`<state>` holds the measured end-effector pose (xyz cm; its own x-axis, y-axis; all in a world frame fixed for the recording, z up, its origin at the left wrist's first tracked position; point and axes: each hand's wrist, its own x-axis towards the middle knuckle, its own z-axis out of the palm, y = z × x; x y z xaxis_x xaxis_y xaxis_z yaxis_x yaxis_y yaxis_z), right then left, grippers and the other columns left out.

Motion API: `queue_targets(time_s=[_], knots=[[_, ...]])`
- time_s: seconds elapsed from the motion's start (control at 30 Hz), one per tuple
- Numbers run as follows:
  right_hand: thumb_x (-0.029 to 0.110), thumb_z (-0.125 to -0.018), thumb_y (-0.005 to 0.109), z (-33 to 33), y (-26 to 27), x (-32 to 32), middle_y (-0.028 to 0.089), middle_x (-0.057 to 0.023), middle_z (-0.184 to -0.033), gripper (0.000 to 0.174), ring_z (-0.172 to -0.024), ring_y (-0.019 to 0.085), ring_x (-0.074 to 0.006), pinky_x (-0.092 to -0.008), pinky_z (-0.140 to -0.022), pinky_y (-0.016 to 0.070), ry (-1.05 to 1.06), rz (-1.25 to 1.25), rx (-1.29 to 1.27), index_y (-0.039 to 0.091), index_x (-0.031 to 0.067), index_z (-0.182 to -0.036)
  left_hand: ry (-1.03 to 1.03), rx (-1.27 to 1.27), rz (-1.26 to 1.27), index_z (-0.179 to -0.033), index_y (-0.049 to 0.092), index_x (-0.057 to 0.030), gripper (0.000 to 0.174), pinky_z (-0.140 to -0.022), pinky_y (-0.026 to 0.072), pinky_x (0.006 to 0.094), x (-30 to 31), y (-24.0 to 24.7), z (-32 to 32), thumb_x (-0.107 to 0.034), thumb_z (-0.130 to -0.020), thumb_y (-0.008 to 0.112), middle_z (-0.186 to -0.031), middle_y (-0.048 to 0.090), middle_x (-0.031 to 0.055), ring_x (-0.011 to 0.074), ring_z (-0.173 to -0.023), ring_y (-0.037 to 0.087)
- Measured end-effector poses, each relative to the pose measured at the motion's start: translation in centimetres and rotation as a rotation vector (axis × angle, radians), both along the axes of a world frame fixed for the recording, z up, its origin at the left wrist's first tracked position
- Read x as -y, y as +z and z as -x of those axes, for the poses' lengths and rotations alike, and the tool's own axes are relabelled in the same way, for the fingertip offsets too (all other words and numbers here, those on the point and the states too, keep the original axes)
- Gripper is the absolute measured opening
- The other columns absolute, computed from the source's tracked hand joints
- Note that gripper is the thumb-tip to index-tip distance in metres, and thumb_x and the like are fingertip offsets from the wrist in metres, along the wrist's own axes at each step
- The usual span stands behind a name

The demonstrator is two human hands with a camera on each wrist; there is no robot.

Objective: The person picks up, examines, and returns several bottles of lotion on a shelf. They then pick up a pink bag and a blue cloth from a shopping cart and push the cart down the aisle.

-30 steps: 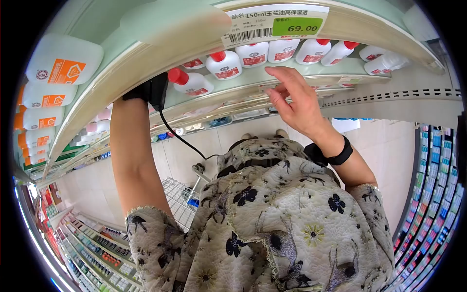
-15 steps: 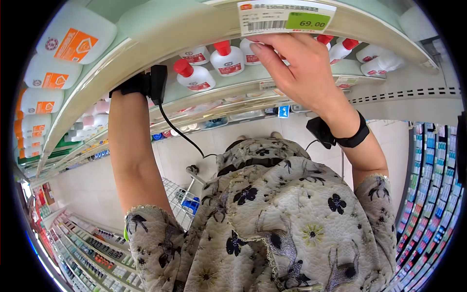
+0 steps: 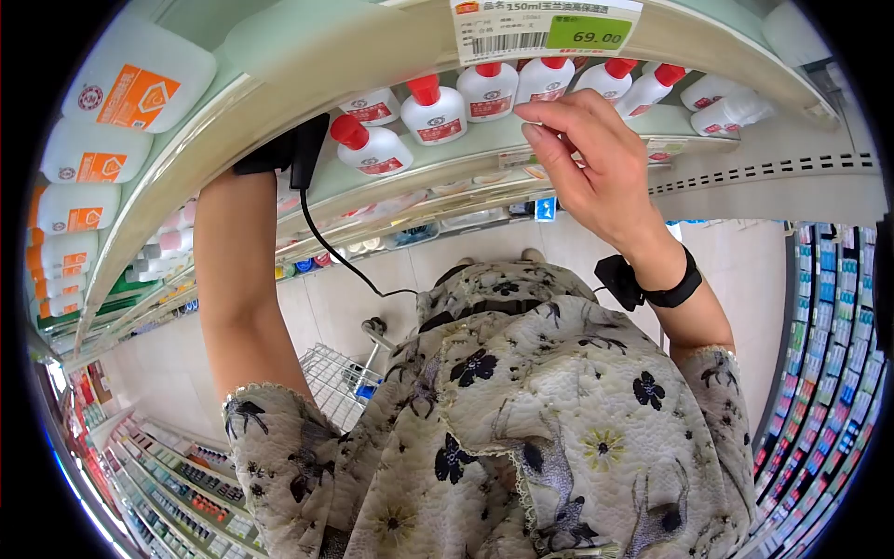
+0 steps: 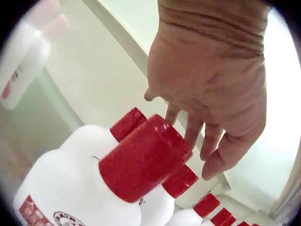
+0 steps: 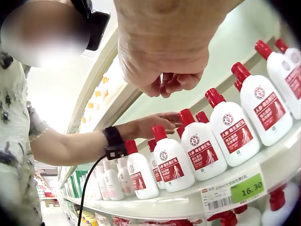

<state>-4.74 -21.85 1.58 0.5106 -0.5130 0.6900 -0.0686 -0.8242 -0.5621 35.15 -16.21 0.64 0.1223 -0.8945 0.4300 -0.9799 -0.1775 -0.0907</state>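
White lotion bottles with red caps (image 3: 434,119) stand in a row on a shelf under the upper shelf's edge. My left hand (image 4: 211,89) reaches in among them, fingers stretched out behind a large red cap (image 4: 146,157) in the left wrist view. In the right wrist view the same hand (image 5: 155,125) lies level with the caps, fingertips right at one bottle (image 5: 203,153). The upper shelf hides it in the head view. My right hand (image 3: 596,172) hovers in front of the row with nothing in it, fingers loosely bent and thumb near the index finger.
Above the row, the upper shelf's edge carries a price tag (image 3: 548,33) reading 69.00. Large white bottles with orange labels (image 3: 135,93) line that shelf at the left. A wire cart (image 3: 340,377) stands below, beside the person. A cable (image 3: 345,256) hangs from the left wrist.
My right hand rose to the upper shelf's edge under the price tag, then came back down in front of the bottles. My left arm has shifted slightly left and stays reached in.
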Motion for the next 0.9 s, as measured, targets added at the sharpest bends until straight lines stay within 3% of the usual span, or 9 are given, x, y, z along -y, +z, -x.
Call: queue_targets(time_s=[0.37,0.9], knots=[[0.001,-0.078,0.065,3.1,-1.6,0.9,0.058,-0.0078,-0.077,0.017,-0.06,0.057,-0.0191,-0.0285,-0.051,0.0451,-0.058,-0.071,-0.03,0.064,0.0059,-0.094,-0.007,0.013,-0.011,-0.102,0.063,-0.0045,0.024,-0.083,0.0463,0.0402,1.6,-0.4,0.3,-0.017,-0.081,0.063,-0.093,0.065,0.0131,0.0321,-0.091,0.059],[0.005,-0.08,0.064,2.1,-1.9,0.4,0.058,-0.0071,-0.077,0.015,-0.06,0.057,-0.0211,-0.0297,-0.054,0.046,0.044,-0.144,-0.044,0.064,0.0065,-0.095,-0.002,0.033,0.012,-0.101,0.063,-0.004,0.023,-0.083,0.0464,0.0399,1.8,-1.0,1.1,-0.016,-0.081,0.063,-0.093,0.065,0.0133,0.0323,-0.09,0.06]])
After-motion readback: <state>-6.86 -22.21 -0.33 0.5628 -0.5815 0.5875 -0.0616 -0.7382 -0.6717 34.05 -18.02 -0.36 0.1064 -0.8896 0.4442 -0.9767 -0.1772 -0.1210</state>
